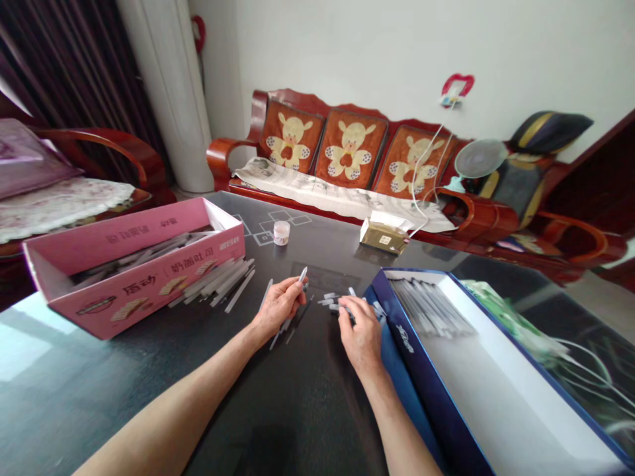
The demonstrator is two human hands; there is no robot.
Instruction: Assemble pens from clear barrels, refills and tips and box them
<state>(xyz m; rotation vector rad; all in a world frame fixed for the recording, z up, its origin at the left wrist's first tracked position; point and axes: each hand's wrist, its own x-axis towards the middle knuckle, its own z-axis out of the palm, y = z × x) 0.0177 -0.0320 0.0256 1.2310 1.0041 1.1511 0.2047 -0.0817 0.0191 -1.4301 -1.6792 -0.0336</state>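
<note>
My left hand (pixel 282 301) is closed around a slim, pale, pen-like stick (pixel 303 273), its narrow end pointing up past the thumb. Beneath that hand, a few thin sticks (pixel 292 324) lie on the dark table. To the right, my right hand (pixel 362 327) reaches down with bent fingers over a small pile of short translucent pieces (pixel 328 299) that look like caps. Whatever its fingertips pinch is too small to make out. Beside it stands a blue box (pixel 426 377) with a row of slim, clear, dark-ended sticks (pixel 431 307) at its far end.
A pink box (pixel 133 284) of similar sticks stands at left, with a loose bundle of pale tubes (pixel 218 284) beside it. Farther back are a small white tub (pixel 281 233) and a tissue pack (pixel 384 235). Green plastic packaging (pixel 516 311) lies right of the blue box.
</note>
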